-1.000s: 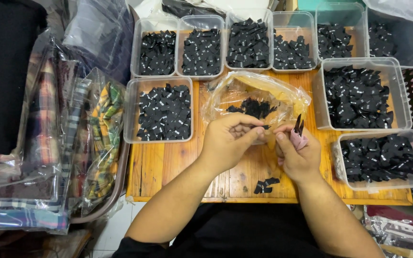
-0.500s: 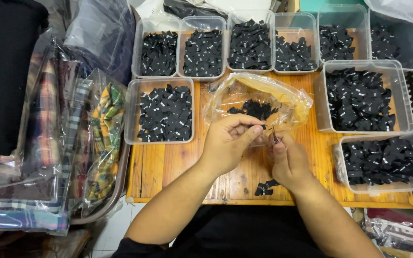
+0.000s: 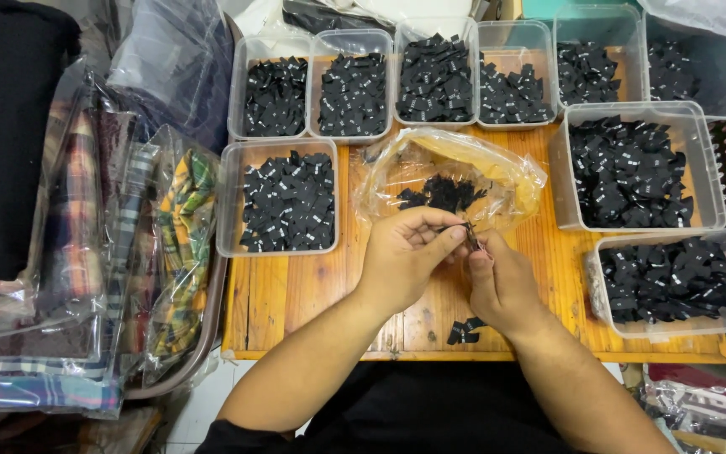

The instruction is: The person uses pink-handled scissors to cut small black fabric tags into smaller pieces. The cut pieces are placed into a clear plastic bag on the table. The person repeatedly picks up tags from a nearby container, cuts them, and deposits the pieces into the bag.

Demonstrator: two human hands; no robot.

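Observation:
My left hand (image 3: 405, 252) and my right hand (image 3: 502, 282) meet over the middle of a small wooden table (image 3: 296, 311). Both pinch a small black fabric label (image 3: 470, 235) between thumb and fingers. Just behind the hands lies a crumpled clear plastic bag (image 3: 455, 168) with a heap of black labels inside. A couple of loose black labels (image 3: 464, 330) lie on the wood near my right wrist.
Several clear plastic tubs of black labels ring the table: one at the left (image 3: 281, 197), a row at the back (image 3: 434, 76), two at the right (image 3: 632, 168) (image 3: 674, 282). Bagged plaid fabric (image 3: 86, 252) is stacked left of the table.
My right hand has turned and closed in against the left; the dark labels it held up between its fingers a second ago no longer show.

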